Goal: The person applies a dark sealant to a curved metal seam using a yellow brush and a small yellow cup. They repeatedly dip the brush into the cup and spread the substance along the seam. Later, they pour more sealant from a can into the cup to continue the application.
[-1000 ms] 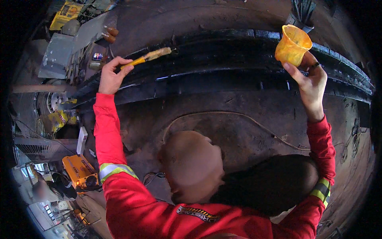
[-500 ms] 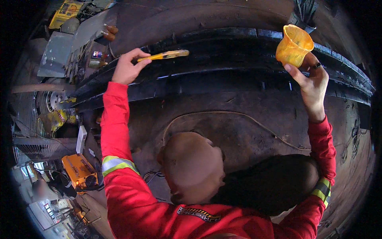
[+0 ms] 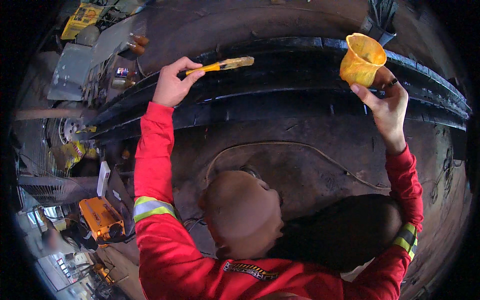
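Note:
My left hand [image 3: 172,85], in a red sleeve, is raised and grips a yellow-handled brush [image 3: 225,64]. Its bristles point right and lie against a long black curved beam [image 3: 300,85] that runs across the view. My right hand [image 3: 385,102] is held up at the right and holds a yellow plastic cup [image 3: 361,59] by its lower part, right by the upper edge of the same beam. The cup is tilted, with its mouth facing up and left.
A thin cable [image 3: 300,146] loops over the dark rusty surface below the beam. Grey metal panels [image 3: 70,70] and small cans lie at the upper left. An orange machine [image 3: 102,217] stands at the lower left, with another person [image 3: 75,232] beside it.
My left hand has carried the brush to the right along the black beam. My right hand has kept the cup nearly still.

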Motion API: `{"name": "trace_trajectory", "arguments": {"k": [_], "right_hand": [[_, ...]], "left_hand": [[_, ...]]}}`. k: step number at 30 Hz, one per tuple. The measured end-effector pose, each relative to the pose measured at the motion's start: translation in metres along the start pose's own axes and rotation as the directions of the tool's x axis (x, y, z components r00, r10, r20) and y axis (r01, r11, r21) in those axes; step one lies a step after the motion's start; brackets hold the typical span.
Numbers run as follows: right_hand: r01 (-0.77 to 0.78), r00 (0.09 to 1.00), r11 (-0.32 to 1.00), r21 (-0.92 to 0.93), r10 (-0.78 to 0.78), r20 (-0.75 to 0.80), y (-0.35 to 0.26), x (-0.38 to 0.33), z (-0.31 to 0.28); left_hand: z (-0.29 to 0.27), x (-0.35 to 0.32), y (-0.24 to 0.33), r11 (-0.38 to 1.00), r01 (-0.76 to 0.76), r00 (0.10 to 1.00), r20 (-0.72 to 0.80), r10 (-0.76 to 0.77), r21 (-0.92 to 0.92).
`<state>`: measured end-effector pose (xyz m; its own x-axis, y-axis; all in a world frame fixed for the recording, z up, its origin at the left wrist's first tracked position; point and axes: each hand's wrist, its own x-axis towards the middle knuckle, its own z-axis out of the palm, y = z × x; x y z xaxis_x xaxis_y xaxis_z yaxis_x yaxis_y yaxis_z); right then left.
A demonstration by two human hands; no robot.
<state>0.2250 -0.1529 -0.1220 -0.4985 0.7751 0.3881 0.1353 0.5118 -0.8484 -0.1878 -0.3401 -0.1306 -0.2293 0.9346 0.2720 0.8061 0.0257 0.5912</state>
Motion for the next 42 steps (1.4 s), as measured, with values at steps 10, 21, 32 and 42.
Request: {"name": "trace_trajectory", "arguments": {"k": [10, 21, 32, 42], "right_hand": [[-0.001, 1.000, 0.998, -0.070, 0.000, -0.014, 0.007, 0.001, -0.005], [0.015, 0.999, 0.994, -0.107, -0.020, -0.049, 0.011, 0.002, -0.012], [0.084, 0.996, 0.993, -0.088, -0.087, -0.034, 0.011, 0.001, -0.005], [0.106, 0.991, 0.992, -0.066, -0.111, -0.079, 0.011, 0.001, -0.006]], "left_hand": [[-0.029, -0.013, 0.012, 0.978, -0.046, 0.995, 0.099, 0.027, 0.201], [-0.043, -0.026, 0.006, 0.964, 0.039, 0.999, -0.003, -0.040, 0.264], [0.037, 0.036, 0.049, 0.986, -0.124, 0.992, -0.009, 0.126, 0.112], [-0.011, -0.012, 0.048, 0.974, -0.003, 0.994, -0.103, 0.027, 0.228]]}}
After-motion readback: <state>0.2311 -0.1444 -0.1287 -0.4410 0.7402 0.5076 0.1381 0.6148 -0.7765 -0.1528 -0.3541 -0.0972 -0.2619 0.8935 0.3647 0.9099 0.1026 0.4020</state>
